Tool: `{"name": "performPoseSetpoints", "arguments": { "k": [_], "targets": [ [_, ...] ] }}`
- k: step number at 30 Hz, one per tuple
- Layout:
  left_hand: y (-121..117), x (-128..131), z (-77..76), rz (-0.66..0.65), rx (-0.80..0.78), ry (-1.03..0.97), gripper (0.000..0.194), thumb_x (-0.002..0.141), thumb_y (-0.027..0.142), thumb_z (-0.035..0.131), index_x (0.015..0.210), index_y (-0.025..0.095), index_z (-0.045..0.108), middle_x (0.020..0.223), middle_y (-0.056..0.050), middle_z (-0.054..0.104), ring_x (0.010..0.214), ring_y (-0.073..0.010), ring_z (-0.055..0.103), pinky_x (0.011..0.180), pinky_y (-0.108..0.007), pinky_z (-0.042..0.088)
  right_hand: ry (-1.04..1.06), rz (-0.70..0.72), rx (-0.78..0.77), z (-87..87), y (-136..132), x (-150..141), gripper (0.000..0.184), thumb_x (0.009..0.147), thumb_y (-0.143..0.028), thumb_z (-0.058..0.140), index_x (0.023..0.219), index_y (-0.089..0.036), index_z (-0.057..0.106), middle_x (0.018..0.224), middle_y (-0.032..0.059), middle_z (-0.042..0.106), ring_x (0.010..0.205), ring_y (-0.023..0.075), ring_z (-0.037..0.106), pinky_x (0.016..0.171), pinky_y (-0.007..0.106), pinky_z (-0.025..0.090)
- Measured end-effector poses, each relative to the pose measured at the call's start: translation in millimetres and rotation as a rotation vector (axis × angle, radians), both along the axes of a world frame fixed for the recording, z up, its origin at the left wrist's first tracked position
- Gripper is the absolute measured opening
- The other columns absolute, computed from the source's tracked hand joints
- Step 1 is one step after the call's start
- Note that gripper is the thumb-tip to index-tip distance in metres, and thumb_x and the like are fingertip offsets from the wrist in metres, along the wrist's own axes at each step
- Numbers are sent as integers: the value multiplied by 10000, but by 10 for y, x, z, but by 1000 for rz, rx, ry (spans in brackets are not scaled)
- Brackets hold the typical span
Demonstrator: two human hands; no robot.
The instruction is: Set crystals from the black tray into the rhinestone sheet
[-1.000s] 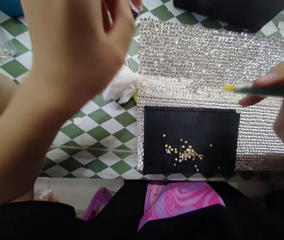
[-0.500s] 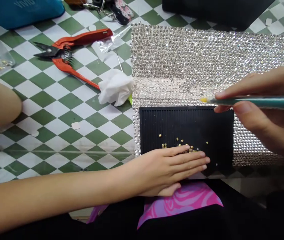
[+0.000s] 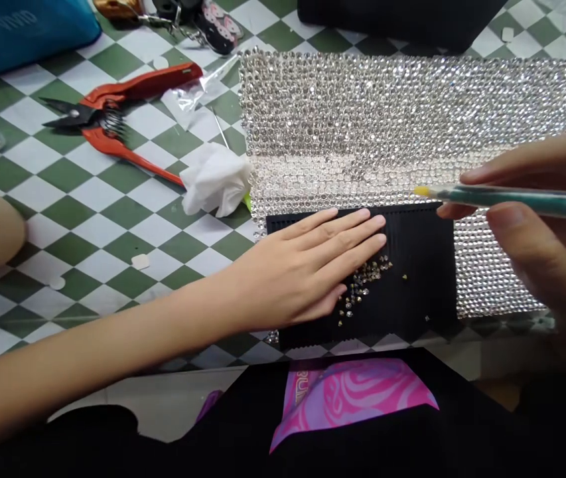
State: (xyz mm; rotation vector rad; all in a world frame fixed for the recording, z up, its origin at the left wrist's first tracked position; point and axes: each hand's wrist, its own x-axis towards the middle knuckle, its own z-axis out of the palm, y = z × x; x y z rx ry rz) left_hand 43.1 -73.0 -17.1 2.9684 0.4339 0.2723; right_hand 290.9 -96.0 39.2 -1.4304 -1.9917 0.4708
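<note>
My left hand (image 3: 307, 265) lies flat, fingers stretched out together, on a black ribbed tray (image 3: 417, 279) that rests on a sheet of silver rhinestones (image 3: 387, 126). Its fingertips sit just left of a small pile of gold studs (image 3: 367, 282) on the tray. My right hand (image 3: 541, 232) is closed around a green pen-like picker tool (image 3: 511, 197) with a yellow tip, held level above the sheet at the tray's upper right.
Red-handled pliers (image 3: 123, 113) and a crumpled white tissue (image 3: 215, 178) lie on the green-and-white checked tablecloth (image 3: 113, 226) to the left. A blue pouch (image 3: 18, 30) and keys (image 3: 198, 16) are at the back left; a pink printed fabric (image 3: 352, 395) lies at the near edge.
My left hand came down from in front of the camera onto the tray, then slid from its near edge up across its left part. The right hand and tool barely moved.
</note>
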Motion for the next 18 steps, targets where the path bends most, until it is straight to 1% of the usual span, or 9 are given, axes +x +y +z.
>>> {"name": "performPoseSetpoints", "arguments": {
  "k": [2, 3, 4, 6, 8, 10, 13, 16, 18],
  "targets": [
    [-100, -46, 31, -38, 1, -16, 596, 877, 352, 333, 1443, 166, 307, 1537, 1, 346, 1439, -126, 364, 1205, -282, 357, -61, 13, -47, 8, -54, 15, 279, 826, -186, 606, 1096, -221, 666, 1022, 26, 700, 835, 121, 685, 720, 275, 590],
    [-171, -63, 47, -91, -6, -29, 585, 880, 367, 314, 1438, 188, 321, 1536, 22, 346, 1438, -116, 363, 1198, -274, 365, -94, 25, -99, 8, -88, 27, 320, 835, -191, 597, 1145, -247, 649, 1051, 9, 698, 889, 130, 686, 776, 294, 589],
    [-247, -77, 60, -157, -17, -36, 576, 885, 385, 301, 1433, 210, 331, 1542, 47, 331, 1440, -91, 356, 1190, -241, 374, -118, 35, -137, 4, -127, 39, 354, 843, -196, 590, 1185, -276, 632, 1074, -10, 697, 933, 136, 684, 821, 310, 582],
    [-382, -99, 72, -215, -30, -7, 582, 885, 403, 286, 1439, 230, 319, 1557, 77, 291, 1447, -53, 340, 1173, -193, 388, -119, 46, -123, -21, -212, 54, 431, 839, -173, 589, 1241, -326, 596, 1101, -44, 693, 973, 138, 677, 866, 329, 562],
    [-449, -114, 57, -205, -19, 20, 587, 877, 397, 296, 1437, 223, 326, 1555, 81, 292, 1442, -41, 346, 1159, -181, 400, -70, 63, -69, -66, -293, 47, 513, 819, -125, 592, 1277, -354, 567, 1133, -61, 684, 984, 141, 671, 861, 336, 545],
    [-430, -124, 28, -183, -2, 34, 593, 870, 383, 300, 1436, 209, 328, 1550, 72, 304, 1438, -47, 354, 1158, -196, 400, -8, 47, -78, -117, -356, 24, 523, 814, -102, 581, 1271, -357, 573, 1126, -56, 685, 986, 155, 668, 825, 347, 534],
    [-297, -126, -5, -163, 6, 40, 610, 870, 386, 277, 1445, 185, 306, 1551, 44, 306, 1440, -71, 353, 1175, -239, 373, 11, 15, -111, -173, -413, -7, 484, 833, -127, 568, 1260, -355, 576, 1073, -57, 699, 965, 157, 669, 804, 337, 529],
    [-162, -130, -1, -128, 17, 48, 632, 872, 407, 271, 1456, 164, 280, 1556, 16, 295, 1439, -107, 354, 1184, -275, 341, -32, -18, -82, -179, -443, -20, 465, 834, -153, 589, 1260, -339, 572, 1065, -63, 702, 955, 136, 676, 834, 284, 546],
    [-107, -150, 7, -122, 30, 52, 635, 872, 415, 289, 1454, 164, 285, 1558, 10, 294, 1437, -121, 356, 1189, -277, 325, -32, -66, -112, -153, -454, -41, 402, 832, -186, 598, 1214, -312, 600, 1043, -42, 708, 926, 149, 688, 813, 286, 568]
  ]
}}
